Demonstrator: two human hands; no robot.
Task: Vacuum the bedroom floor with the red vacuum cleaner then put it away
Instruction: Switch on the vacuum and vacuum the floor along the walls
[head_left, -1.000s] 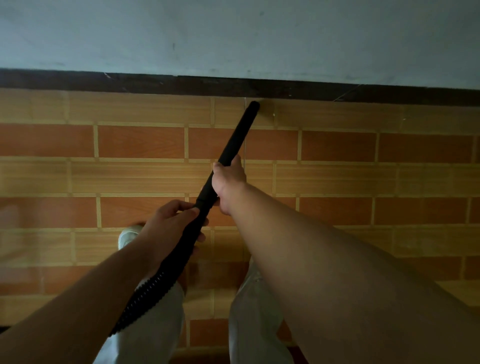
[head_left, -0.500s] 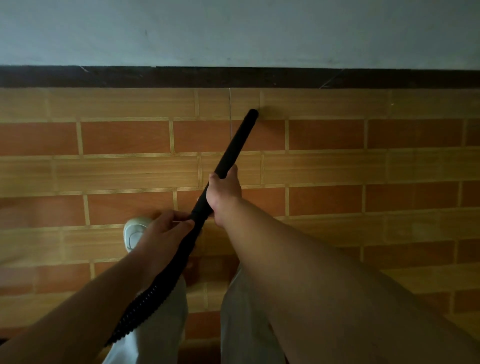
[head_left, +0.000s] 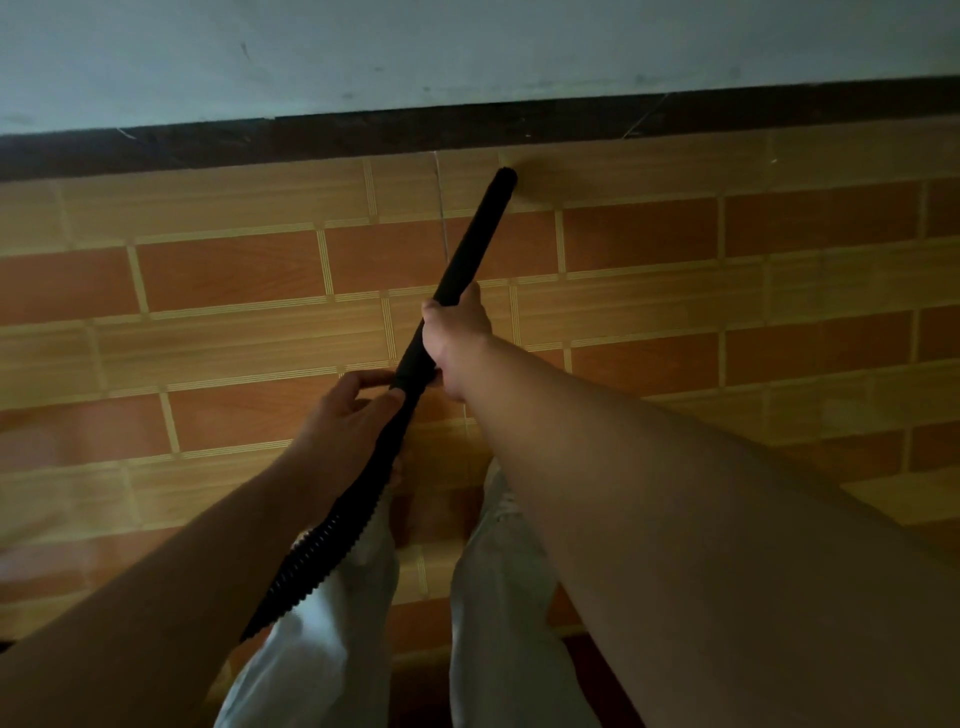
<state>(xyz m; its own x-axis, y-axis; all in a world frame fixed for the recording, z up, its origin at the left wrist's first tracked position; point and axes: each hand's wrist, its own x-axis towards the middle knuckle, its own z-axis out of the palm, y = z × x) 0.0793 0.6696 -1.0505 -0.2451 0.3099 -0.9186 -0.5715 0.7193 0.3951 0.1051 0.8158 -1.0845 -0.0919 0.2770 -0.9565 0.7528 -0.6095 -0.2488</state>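
Note:
The vacuum's black wand (head_left: 475, 234) slants up to the right, its tip on the floor just short of the dark skirting board (head_left: 311, 140). My right hand (head_left: 457, 338) grips the wand at its middle. Lower down, my left hand (head_left: 345, 426) holds the wand's end where the ribbed black hose (head_left: 317, 556) joins it. The hose runs down to the left past my leg. The red vacuum body is out of view.
The floor (head_left: 234, 270) is orange and tan brick-pattern tile. A pale wall (head_left: 467, 47) rises behind the skirting board. My legs in light trousers (head_left: 498, 597) stand below the hands.
The view has tilted and shifted. The wand tip has moved a little back toward the skirting board. The pale shoe seen by my left hand earlier is now hidden.

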